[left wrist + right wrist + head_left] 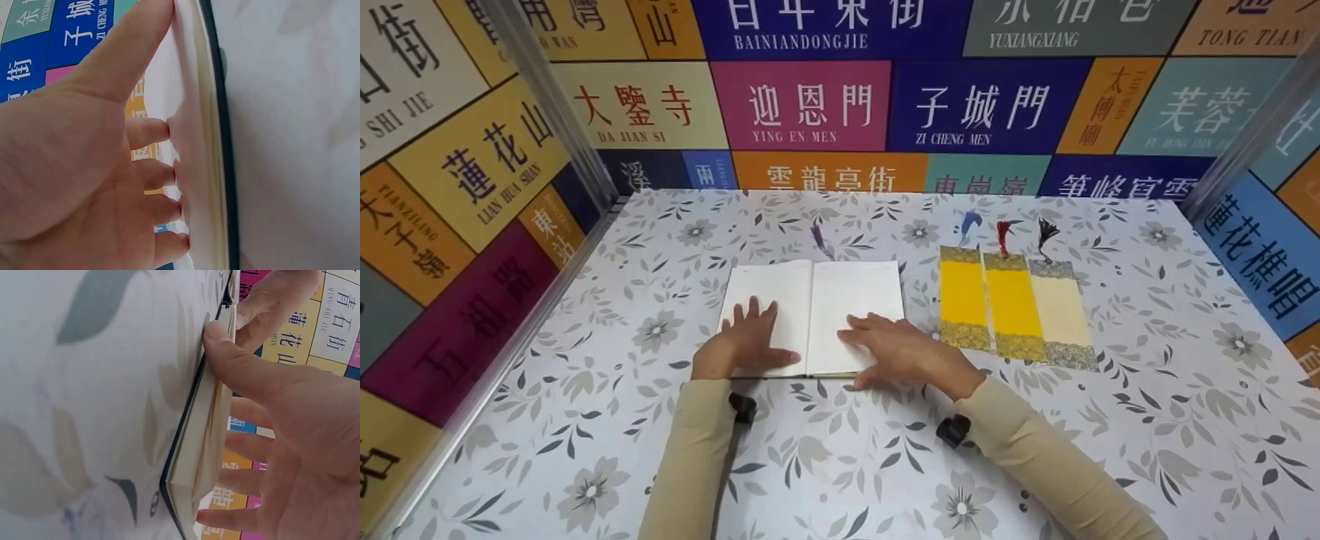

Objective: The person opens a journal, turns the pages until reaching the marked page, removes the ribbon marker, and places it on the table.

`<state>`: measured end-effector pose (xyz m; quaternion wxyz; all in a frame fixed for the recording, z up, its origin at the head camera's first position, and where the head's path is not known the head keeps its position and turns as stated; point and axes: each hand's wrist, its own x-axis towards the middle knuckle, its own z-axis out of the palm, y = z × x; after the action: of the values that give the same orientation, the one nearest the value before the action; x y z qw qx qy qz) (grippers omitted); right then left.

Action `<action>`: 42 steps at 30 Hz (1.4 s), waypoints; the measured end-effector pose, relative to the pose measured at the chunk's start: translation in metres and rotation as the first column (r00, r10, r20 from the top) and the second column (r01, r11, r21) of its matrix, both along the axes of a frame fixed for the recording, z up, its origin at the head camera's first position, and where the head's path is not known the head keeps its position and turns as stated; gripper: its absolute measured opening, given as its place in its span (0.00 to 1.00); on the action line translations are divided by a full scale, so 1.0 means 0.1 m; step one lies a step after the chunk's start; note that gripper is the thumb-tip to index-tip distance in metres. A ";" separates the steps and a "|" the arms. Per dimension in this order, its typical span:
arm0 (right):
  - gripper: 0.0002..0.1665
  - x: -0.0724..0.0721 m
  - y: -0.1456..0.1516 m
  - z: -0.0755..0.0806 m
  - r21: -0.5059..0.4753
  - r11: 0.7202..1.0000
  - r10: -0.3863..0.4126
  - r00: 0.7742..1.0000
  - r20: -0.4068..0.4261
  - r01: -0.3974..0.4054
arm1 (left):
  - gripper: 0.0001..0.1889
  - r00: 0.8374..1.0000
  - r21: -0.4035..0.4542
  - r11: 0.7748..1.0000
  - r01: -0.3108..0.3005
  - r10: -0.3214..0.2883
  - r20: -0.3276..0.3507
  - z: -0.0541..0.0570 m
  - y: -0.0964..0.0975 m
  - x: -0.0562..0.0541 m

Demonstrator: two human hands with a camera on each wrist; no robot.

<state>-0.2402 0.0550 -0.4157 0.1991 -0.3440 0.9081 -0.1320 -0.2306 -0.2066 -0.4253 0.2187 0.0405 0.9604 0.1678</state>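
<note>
An open notebook (851, 289) with blank-looking white pages and a thin dark cover lies on the table. My left hand (750, 335) rests on its left page, fingers spread and thumb stretched toward the spine. On the right page lie the extended fingers of my right hand (896, 346). In the right wrist view the thumb of that hand (298, 416) touches the notebook's near edge. The left wrist view has the left fingertips pressing the page, with the page block (208, 112) beside them. Past the notebook's top edge sticks a purple tassel (819, 238).
Right of the notebook lie two yellow bookmarks (962, 296) (1014, 304) and a cream one (1061, 311), with blue, red and black tassels. The tablecloth (840, 465) has a grey floral print. Panels with colourful place-name signs (802, 105) enclose the table's back and sides.
</note>
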 end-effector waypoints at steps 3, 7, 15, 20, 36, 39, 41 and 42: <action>0.44 -0.03 0.04 0.05 -0.006 1.000 0.028 0.999 0.035 -0.028 | 0.53 1.000 0.004 1.000 -0.001 0.001 0.010 0.00 0.00 0.00; 0.34 -0.09 0.10 0.09 -0.031 0.998 0.051 0.997 0.051 -0.049 | 0.53 0.999 0.008 1.000 -0.016 0.016 0.030 0.00 0.01 -0.01; 0.34 -0.21 0.25 0.05 -0.119 0.993 -0.028 0.999 -0.046 0.023 | 0.53 0.999 0.012 1.000 -0.013 0.013 0.030 0.01 0.00 0.01; 0.41 -0.28 0.33 0.02 -0.214 0.959 -0.191 0.982 0.006 0.188 | 0.53 0.999 0.008 1.000 -0.014 0.014 0.029 0.01 0.00 0.01; 0.33 -0.55 0.42 0.00 -0.488 0.445 -0.295 0.637 0.712 0.751 | 0.54 0.999 0.022 1.000 -0.007 0.006 0.038 0.02 0.00 0.00; 0.34 -0.57 0.40 0.02 -0.444 0.422 -0.301 0.584 0.754 0.790 | 0.55 0.999 0.018 1.000 0.012 -0.012 0.032 0.03 -0.01 0.00; 0.35 -0.58 0.37 0.01 -0.429 0.415 -0.303 0.567 0.766 0.802 | 0.55 0.999 0.014 1.000 0.025 -0.025 0.024 0.03 -0.02 -0.01; 0.36 -0.58 0.36 0.01 -0.428 0.412 -0.301 0.564 0.769 0.804 | 0.55 0.999 0.014 0.999 0.029 -0.030 0.020 0.03 -0.03 -0.01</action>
<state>-0.2983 0.0910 -0.4151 0.2453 0.0096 0.7170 -0.6524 -0.2314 -0.2092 -0.4222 0.2307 0.0544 0.9563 0.1713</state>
